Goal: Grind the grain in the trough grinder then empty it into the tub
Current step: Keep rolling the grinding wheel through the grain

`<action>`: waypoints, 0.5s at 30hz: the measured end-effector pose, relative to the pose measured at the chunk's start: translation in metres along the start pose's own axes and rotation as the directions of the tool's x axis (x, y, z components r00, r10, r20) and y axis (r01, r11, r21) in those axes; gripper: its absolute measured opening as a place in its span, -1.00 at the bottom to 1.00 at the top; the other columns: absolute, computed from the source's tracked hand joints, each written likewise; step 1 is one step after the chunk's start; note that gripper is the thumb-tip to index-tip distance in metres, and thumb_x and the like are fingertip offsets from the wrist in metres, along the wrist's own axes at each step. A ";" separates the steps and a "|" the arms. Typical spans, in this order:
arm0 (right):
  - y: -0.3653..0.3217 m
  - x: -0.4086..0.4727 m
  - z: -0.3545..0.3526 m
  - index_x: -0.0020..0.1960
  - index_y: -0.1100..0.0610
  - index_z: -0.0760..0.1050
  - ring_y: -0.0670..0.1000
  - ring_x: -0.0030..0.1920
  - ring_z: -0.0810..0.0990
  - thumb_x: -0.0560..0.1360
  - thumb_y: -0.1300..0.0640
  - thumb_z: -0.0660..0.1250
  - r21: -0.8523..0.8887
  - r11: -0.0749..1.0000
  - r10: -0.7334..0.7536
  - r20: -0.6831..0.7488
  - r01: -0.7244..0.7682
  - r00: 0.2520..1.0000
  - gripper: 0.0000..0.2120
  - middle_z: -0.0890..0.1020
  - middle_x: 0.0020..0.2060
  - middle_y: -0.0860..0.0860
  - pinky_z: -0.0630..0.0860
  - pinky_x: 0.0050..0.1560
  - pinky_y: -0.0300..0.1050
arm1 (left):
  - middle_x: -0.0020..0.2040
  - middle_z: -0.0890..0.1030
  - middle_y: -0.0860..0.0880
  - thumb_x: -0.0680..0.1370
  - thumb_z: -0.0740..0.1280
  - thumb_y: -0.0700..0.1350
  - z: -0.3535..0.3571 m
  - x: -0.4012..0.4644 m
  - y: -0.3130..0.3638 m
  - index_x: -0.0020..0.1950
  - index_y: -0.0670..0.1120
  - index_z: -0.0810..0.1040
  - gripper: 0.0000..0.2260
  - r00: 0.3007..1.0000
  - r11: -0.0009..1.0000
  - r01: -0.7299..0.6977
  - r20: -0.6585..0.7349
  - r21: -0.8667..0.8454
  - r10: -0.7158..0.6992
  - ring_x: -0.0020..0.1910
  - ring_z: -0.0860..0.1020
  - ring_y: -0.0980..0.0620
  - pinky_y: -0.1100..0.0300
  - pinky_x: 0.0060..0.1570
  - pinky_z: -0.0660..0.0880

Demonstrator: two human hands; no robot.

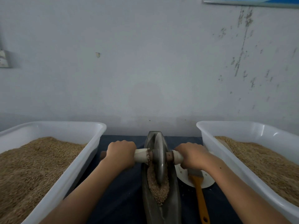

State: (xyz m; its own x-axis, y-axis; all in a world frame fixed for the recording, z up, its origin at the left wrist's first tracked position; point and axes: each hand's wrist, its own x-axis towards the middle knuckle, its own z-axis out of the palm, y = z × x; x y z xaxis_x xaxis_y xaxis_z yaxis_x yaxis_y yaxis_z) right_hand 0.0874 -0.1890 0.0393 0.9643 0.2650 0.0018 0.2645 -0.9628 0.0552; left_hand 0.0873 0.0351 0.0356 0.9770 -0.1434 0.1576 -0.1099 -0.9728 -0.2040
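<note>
A long dark metal trough grinder [174,199] lies lengthways on the table between my arms. A steel grinding wheel [159,160] stands upright in its groove, with crushed grain [156,186] heaped round its near side. A pale axle handle [141,156] runs through the wheel. My left hand [121,153] grips the handle's left end and my right hand [191,156] grips its right end. White tubs of grain stand on either side: the left tub [76,172] and the right tub [226,157].
A brush with a yellow handle [200,198] lies on a white plate [207,180] just right of the trough, under my right wrist. A dark blue cloth [123,199] covers the table. A grey wall [145,70] rises close behind.
</note>
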 end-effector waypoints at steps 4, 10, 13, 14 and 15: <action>-0.001 0.002 0.015 0.02 -0.07 0.46 0.03 -0.03 0.59 0.50 0.19 0.26 0.010 1.000 0.026 -0.279 -0.024 0.960 -0.81 0.62 -0.05 -0.05 0.48 -0.03 -0.06 | -0.02 0.57 0.03 0.52 0.28 -0.03 0.007 -0.001 0.003 0.12 0.03 0.47 -0.82 0.975 0.998 0.003 -0.220 -0.062 -0.016 -0.04 0.55 0.01 0.18 -0.17 0.31; 0.000 -0.005 0.004 0.02 -0.03 0.47 0.02 -0.04 0.58 0.47 0.17 0.32 -0.025 0.999 -0.032 -0.108 0.030 0.994 -0.83 0.61 -0.04 -0.03 0.44 -0.10 -0.12 | 0.07 0.57 -0.01 0.50 0.35 -0.03 0.002 -0.001 -0.001 0.21 -0.02 0.47 -0.70 0.999 1.000 -0.013 -0.042 0.016 0.014 0.04 0.55 -0.01 0.16 -0.11 0.35; -0.001 -0.009 -0.010 -0.02 -0.03 0.46 -0.01 -0.14 0.54 0.41 0.15 0.40 -0.018 0.999 -0.048 0.089 0.049 0.995 -0.80 0.56 -0.16 -0.05 0.38 -0.23 -0.17 | 0.09 0.58 -0.01 0.41 0.45 0.05 -0.004 -0.002 -0.005 0.23 -0.02 0.47 -0.57 0.989 1.000 -0.027 0.147 0.011 0.025 0.05 0.55 -0.01 0.14 -0.08 0.38; -0.002 -0.010 -0.012 0.00 -0.03 0.47 -0.02 -0.15 0.52 0.41 0.15 0.42 -0.004 0.999 -0.043 0.131 0.044 0.990 -0.78 0.53 -0.19 -0.07 0.37 -0.25 -0.19 | 0.08 0.58 -0.01 0.40 0.45 0.06 -0.005 -0.002 -0.005 0.23 -0.02 0.47 -0.56 0.985 1.000 -0.031 0.172 0.005 0.030 0.05 0.55 -0.01 0.14 -0.08 0.38; -0.003 -0.011 -0.014 0.04 -0.02 0.48 -0.03 -0.15 0.52 0.40 0.15 0.43 0.008 0.999 -0.033 0.158 0.032 0.987 -0.76 0.52 -0.19 -0.07 0.38 -0.25 -0.20 | 0.07 0.58 0.00 0.40 0.45 0.06 -0.005 -0.003 -0.005 0.22 -0.02 0.47 -0.56 0.984 0.999 -0.033 0.178 0.000 0.033 0.04 0.55 0.00 0.15 -0.09 0.38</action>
State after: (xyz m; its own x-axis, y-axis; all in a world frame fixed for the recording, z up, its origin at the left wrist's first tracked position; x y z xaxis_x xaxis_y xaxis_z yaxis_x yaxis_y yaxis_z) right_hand 0.0762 -0.1886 0.0528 0.9455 0.2847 -0.1579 0.2952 -0.9543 0.0470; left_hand 0.0844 0.0400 0.0406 0.9898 -0.1408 -0.0233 -0.1425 -0.9675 -0.2091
